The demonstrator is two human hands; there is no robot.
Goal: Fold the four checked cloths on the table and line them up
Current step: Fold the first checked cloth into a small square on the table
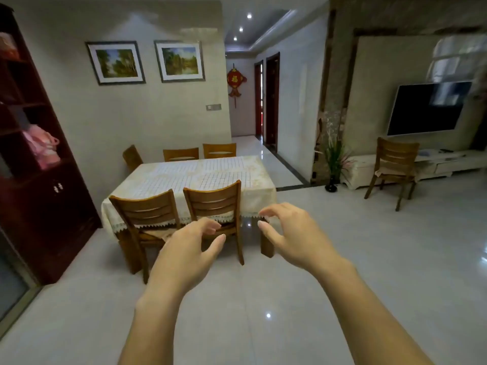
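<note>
Head view: the cloths lie spread flat on the table, mid-frame, none folded yet. Two chairs sit tucked along its near side. At lower centre, the left hand and right hand hang empty, fingers loosely curled. I'd say they are readying to reach, but the table is well apart.

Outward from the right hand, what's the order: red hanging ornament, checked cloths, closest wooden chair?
1. Closest wooden chair, just beyond the right hand.
2. Checked cloths, spread on the table behind it.
3. Red hanging ornament, farthest back, upper centre.
</note>
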